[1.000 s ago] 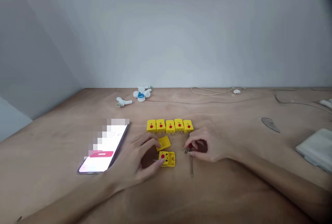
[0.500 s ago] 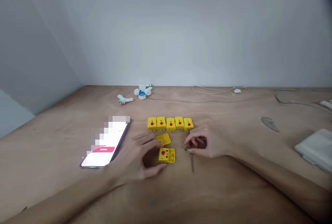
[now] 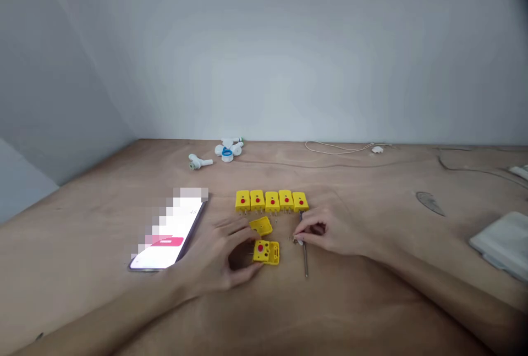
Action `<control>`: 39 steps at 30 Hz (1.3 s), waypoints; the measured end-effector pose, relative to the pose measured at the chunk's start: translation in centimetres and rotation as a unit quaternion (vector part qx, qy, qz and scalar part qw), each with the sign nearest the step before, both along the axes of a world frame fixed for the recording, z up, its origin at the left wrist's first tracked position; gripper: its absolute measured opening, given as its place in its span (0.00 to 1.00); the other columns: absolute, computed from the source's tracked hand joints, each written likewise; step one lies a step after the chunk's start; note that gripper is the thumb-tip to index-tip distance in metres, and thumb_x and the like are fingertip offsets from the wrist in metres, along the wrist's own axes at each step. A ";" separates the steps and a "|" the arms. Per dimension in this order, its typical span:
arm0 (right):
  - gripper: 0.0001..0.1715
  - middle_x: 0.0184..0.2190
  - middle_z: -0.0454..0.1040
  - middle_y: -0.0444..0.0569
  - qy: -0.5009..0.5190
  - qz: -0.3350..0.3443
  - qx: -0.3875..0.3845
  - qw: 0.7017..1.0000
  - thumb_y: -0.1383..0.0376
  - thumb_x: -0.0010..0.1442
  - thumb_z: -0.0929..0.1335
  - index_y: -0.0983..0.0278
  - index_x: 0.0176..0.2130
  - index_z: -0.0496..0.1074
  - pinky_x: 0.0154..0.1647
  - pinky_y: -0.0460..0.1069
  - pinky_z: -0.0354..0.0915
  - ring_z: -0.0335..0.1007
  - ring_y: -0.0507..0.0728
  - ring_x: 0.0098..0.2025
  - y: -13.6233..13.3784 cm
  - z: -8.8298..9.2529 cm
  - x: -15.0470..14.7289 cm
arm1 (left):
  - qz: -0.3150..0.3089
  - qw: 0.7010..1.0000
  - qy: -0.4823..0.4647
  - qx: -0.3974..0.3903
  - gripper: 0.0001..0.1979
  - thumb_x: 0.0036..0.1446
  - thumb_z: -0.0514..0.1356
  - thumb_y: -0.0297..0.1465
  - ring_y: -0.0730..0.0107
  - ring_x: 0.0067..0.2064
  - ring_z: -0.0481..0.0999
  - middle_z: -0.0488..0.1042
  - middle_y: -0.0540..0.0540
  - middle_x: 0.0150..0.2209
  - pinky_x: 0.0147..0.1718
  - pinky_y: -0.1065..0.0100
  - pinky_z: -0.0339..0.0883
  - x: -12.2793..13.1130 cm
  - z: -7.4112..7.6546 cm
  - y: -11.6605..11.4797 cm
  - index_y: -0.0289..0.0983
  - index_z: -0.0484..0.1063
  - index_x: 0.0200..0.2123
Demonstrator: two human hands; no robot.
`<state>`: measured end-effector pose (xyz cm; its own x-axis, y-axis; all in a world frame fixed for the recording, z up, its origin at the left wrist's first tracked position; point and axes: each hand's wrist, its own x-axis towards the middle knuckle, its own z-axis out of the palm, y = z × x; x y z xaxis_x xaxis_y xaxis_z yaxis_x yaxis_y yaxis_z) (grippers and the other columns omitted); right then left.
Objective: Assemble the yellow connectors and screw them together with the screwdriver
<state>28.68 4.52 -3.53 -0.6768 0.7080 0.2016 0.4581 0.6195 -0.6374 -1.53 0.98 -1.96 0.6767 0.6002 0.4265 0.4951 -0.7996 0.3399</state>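
My left hand (image 3: 225,254) curves around the left side of an opened yellow plug housing (image 3: 267,252) with a red dot, thumb at its near edge and index finger at its far edge. Behind it lies the loose yellow cover (image 3: 261,226), close to the same fingers. With thumb and index finger pinched together, my right hand (image 3: 324,229) is at some tiny metal parts (image 3: 295,239), too small to make out clearly. A thin metal screwdriver (image 3: 306,259) lies beneath those fingertips, partly hidden by the hand.
Several closed yellow plugs (image 3: 272,202) stand in a row behind the hands, pins toward me. A lit phone (image 3: 177,235) lies left. White pipe fittings (image 3: 227,151) and a pale cord (image 3: 330,149) are at the back; a white case (image 3: 505,243) is at right.
My right thumb and index finger have closed into a tighter pinch over the tiny metal parts. My left hand has barely moved; the whole view has shifted slightly.
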 end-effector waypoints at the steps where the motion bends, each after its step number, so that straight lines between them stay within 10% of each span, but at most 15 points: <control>1: 0.12 0.28 0.79 0.46 0.002 -0.009 0.000 1.000 0.59 0.66 0.71 0.61 0.38 0.84 0.24 0.45 0.58 0.64 0.50 0.25 0.0 0.0 -0.1 | 0.000 1.000 0.001 0.001 0.13 0.58 0.65 0.35 0.56 0.45 0.80 0.80 0.43 0.45 0.44 0.58 0.75 0.0 0.0 0.0 0.38 0.74 0.46; 39: 0.07 0.22 0.69 0.40 -0.076 -0.063 -0.081 0.992 0.62 0.65 0.70 0.62 0.37 0.78 0.24 0.45 0.55 0.60 0.49 0.23 -1.1 0.8 -0.6 | -0.001 1.000 0.026 0.007 0.19 0.65 0.64 0.37 0.53 0.53 0.77 0.77 0.42 0.53 0.52 0.54 0.75 -0.5 -0.7 0.2 0.40 0.72 0.57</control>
